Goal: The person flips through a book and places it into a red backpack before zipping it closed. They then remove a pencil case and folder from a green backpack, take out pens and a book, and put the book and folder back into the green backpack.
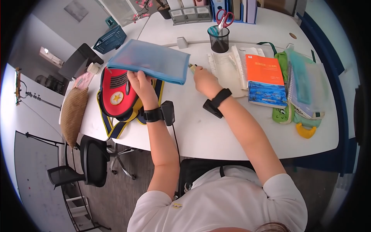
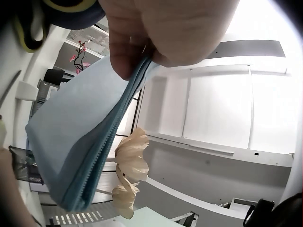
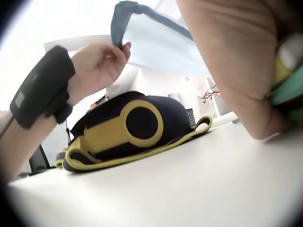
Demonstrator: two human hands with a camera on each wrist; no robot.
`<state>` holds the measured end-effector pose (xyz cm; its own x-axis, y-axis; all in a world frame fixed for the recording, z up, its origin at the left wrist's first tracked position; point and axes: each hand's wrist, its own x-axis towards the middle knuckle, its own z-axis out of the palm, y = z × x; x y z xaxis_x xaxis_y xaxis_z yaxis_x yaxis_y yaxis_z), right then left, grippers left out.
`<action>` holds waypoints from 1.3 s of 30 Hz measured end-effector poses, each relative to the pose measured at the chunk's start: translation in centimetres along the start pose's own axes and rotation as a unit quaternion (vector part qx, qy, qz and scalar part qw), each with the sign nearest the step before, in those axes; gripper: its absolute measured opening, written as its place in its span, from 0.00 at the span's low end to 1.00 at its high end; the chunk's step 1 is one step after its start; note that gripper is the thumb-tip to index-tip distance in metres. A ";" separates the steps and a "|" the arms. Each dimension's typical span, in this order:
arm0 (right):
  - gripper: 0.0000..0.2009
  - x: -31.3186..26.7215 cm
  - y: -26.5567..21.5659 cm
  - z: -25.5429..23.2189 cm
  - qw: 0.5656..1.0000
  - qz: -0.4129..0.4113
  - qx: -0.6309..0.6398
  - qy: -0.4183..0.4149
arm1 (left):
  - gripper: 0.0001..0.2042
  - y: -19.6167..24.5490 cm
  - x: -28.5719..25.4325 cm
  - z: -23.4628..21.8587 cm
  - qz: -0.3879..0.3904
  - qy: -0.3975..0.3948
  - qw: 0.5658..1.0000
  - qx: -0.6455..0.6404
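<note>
My left hand [image 1: 143, 89] pinches the edge of a translucent blue zip pouch [image 1: 150, 58] and holds it up over the red backpack [image 1: 118, 92]. In the left wrist view the zipper [image 2: 102, 146] runs along the pouch's edge, thumb and fingers closed on one end of it. Right of the pouch, my right hand [image 1: 207, 82] grips a small yellowish object [image 1: 192, 68]. Yellow, white and green parts of that small object [image 3: 289, 61] show in the right wrist view; I cannot tell its kind. The fingers hide much of it.
Open papers [image 1: 226, 73], an orange-and-blue book [image 1: 266, 79], a spiral notebook [image 1: 299, 91] and a green pouch [image 1: 283, 115] lie at the right. A mesh pen cup [image 1: 219, 43] with scissors [image 1: 224, 19] stands behind. A tan cushion [image 1: 74, 116] is at the left edge.
</note>
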<state>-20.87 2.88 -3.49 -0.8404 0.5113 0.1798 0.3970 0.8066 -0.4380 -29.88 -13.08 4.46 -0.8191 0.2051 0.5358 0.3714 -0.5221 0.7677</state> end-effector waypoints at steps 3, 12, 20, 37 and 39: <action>0.28 0.3 1.3 -2.1 0.992 -0.021 0.102 -0.070 | 0.14 0.1 -0.1 0.5 0.042 0.015 0.999 0.026; 0.15 0.4 3.4 -10.7 0.813 0.046 0.578 -0.053 | 0.11 -0.1 -0.4 0.6 0.130 0.111 0.980 0.103; 0.16 -2.3 -1.5 -13.1 0.643 -0.052 0.743 -0.179 | 0.07 -2.7 -2.6 3.4 0.096 -0.067 0.962 0.247; 0.30 -1.5 -0.7 -11.3 0.874 0.014 0.469 -0.130 | 0.16 -0.4 -4.5 6.7 0.007 -0.120 0.960 0.254; 0.31 -1.5 -0.1 -11.2 0.845 0.009 0.507 -0.170 | 0.18 -0.4 -4.6 6.9 0.009 -0.098 0.964 0.247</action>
<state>-15.48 5.36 6.12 -0.9635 0.2669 -0.0227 0.0356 0.0434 -0.9984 -23.24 -8.11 4.04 -0.7293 0.3780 0.5703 0.5882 -0.0796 0.8048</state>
